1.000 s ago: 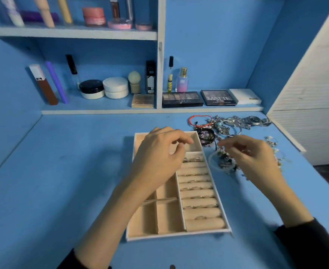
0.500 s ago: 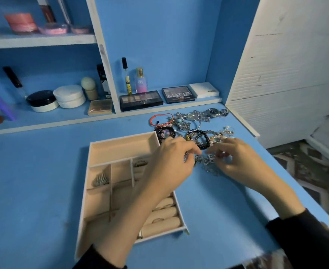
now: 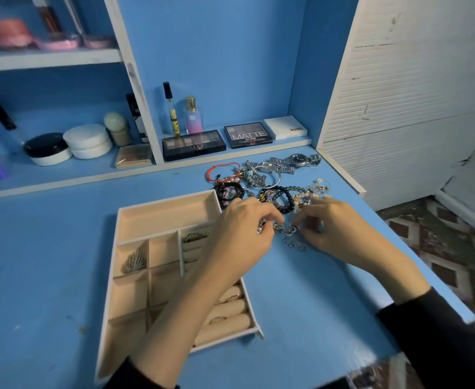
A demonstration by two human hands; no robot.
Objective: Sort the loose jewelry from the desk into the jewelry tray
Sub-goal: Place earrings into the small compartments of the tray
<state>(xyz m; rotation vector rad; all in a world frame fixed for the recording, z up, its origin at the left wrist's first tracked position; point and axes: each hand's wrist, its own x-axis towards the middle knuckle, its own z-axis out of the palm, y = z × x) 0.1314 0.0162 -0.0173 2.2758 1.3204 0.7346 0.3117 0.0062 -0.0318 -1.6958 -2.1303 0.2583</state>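
Note:
The beige jewelry tray (image 3: 163,213) lies on the blue desk, with ring rolls on its right side and small square cells on its left. A silver shell-shaped piece (image 3: 134,262) sits in one cell, another silver piece (image 3: 195,236) on the top roll. Just right of the tray, my left hand (image 3: 239,237) and my right hand (image 3: 340,234) pinch the two ends of a tangled silver chain (image 3: 291,234) on the desk. Behind them lies the loose pile: black bead bracelets (image 3: 282,197), a red cord bracelet (image 3: 222,171), a silver watch (image 3: 298,160).
Eyeshadow palettes (image 3: 194,144), a perfume bottle (image 3: 192,116) and cream jars (image 3: 87,140) stand on the low shelf behind the desk. A white slatted panel (image 3: 399,94) closes the right side. The desk's right edge drops to a patterned floor (image 3: 455,254).
The view swung right and down. My left hand left the tray's rolls and reached over to the silver chain, where the right hand was picking; both now pinch it.

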